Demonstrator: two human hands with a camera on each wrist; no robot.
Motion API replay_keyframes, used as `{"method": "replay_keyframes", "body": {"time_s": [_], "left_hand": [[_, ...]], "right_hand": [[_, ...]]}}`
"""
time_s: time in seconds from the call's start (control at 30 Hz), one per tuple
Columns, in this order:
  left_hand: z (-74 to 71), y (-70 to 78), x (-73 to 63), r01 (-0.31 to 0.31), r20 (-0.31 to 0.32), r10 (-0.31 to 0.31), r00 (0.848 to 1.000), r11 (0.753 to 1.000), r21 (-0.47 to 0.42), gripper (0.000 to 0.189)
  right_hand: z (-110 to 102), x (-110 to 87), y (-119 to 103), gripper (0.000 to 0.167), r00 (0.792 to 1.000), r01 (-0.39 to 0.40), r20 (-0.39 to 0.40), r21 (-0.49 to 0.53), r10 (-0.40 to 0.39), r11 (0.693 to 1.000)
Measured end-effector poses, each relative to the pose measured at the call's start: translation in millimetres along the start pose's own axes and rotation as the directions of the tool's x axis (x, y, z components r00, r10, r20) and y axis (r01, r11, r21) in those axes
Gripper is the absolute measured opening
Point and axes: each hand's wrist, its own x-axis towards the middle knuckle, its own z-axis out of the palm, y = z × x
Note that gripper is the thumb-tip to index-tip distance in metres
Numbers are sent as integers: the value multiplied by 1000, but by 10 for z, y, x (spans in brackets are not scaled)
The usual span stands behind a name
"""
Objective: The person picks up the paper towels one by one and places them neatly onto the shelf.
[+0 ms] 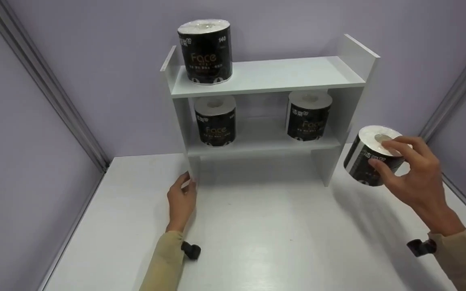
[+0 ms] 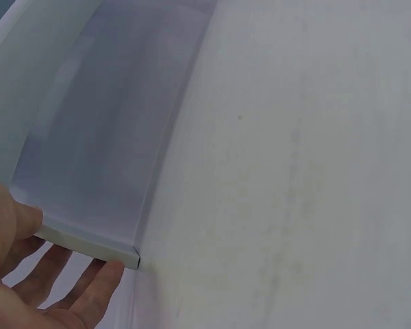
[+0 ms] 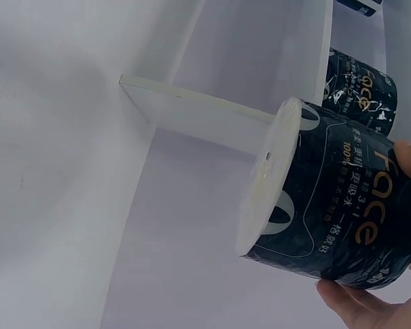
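My right hand (image 1: 417, 178) grips a toilet paper roll (image 1: 372, 171) in a black printed wrapper, tilted and held off the table to the right of a white shelf unit (image 1: 285, 76). In the right wrist view the wrapper of this roll (image 3: 349, 199) and its white end show large. My left hand (image 1: 182, 202) is at the lower front edge of the shelf's left side panel. The left wrist view shows the thumb on one side of that panel (image 2: 89, 245) and the fingers on the other, pinching it.
One wrapped roll (image 1: 206, 52) stands at the left of the top shelf. On the middle shelf stand a left roll (image 1: 217, 125) and a right roll (image 1: 309, 119). The unit stands on a white table (image 1: 249, 234) against a pale wall (image 1: 136, 81), with metal-framed panels at both sides.
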Motion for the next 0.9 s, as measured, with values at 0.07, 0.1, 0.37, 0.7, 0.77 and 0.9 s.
{"method": "replay_keyframes", "body": {"time_s": [0.07, 0.1, 0.37, 0.7, 0.77, 0.9], "left_hand": [[-7, 2, -4, 2, 2, -2, 1000, 1000, 0, 42], [-11, 4, -6, 4, 3, -4, 1000, 1000, -1, 42], [-32, 8, 4, 7, 3, -7, 1000, 1000, 2, 42], [-8, -5, -10, 5, -4, -5, 1000, 1000, 2, 43], [-2, -6, -4, 4, 0, -4, 1000, 1000, 0, 43], [-1, 1, -4, 7, 6, -7, 1000, 1000, 6, 43]], "right_hand": [[-1, 6, -11, 51, 1000, 3, -5, -2, -3, 1000], [-1, 12, -16, 51, 1000, 3, -4, 0, -3, 1000], [-9, 82, -48, 49, 1000, 6, -21, -7, -6, 1000], [-33, 142, -84, 46, 999, 38, -31, -2, -38, 999], [-45, 151, -90, 46, 999, 41, -30, -10, -41, 999], [-55, 156, -102, 45, 998, 47, -31, -12, -47, 999]]}}
